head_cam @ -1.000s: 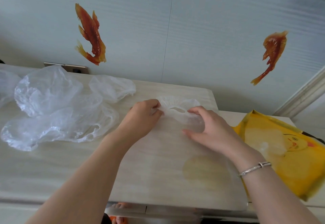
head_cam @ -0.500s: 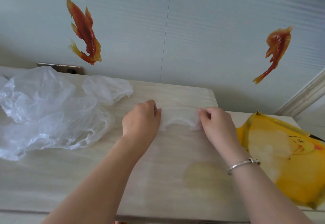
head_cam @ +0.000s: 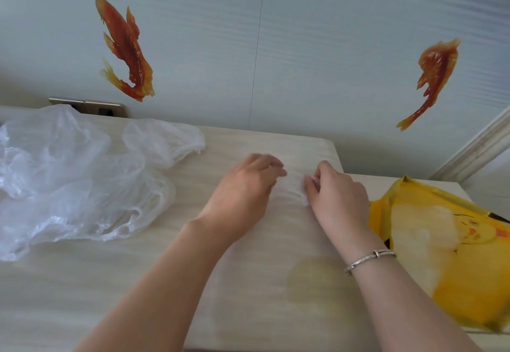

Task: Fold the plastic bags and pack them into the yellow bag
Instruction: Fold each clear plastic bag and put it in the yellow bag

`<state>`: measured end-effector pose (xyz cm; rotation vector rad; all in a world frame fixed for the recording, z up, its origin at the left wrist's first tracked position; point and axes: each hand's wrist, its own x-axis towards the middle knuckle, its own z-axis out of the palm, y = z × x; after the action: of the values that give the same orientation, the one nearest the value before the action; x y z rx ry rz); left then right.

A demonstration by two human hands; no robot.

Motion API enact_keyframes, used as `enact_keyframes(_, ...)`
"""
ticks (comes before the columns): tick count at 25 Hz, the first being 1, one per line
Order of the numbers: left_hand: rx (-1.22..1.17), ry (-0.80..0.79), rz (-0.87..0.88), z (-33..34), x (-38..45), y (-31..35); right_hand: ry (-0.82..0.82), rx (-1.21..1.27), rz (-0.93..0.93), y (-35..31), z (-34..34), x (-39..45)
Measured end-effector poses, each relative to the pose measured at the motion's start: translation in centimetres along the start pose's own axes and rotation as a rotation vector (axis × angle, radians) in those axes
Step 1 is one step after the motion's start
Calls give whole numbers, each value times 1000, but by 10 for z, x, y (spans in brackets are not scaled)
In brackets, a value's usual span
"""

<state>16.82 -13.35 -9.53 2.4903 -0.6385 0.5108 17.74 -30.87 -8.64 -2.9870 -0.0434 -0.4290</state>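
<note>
1. Pale wood-grain table fills the lower frame, backed by a grey-green wall carrying two orange fish stickers, one at upper left and one at upper right; a metal socket plate sits on the wall at the table's far edge.
2. Yellow bag lies flat at lower right, printed with a cartoon face; something pale shows through its side, but what it holds cannot be told.
3. At centre, a thin clear plastic bag lies flat on the table, nearly see-through, its long axis running from the near edge toward the wall, with the handle end farthest away.
4. Left hand has curled fingers pinching that far end, though its fingertips are blurred.
5. Right hand, a bracelet on its wrist, pinches the same end just beside the left.
6. Loose, crumpled clear bags are heaped at centre left, well apart from the hands.
</note>
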Motion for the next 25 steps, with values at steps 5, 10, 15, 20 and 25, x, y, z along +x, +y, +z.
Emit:
enact_keyframes(5, 34, -262, -62, 9, -9, -9, 216, 189, -244, -9, 2, 0)
enact_keyframes(10, 189, -378, -106, 3, -8, -1, -236, 165, -219, -9, 11, -5)
enact_keyframes(15, 297, -465, -239, -1, -10, 2, -370, 72, -191, -4, 12, -8)
enact_keyframes(20, 278, -492, -283, -2, -12, 5, -412, 35, -177, -6, 10, -9)
enact_keyframes(25, 51, -193, -376, -14, -17, -2, -311, 197, -177, -3, 0, -13)
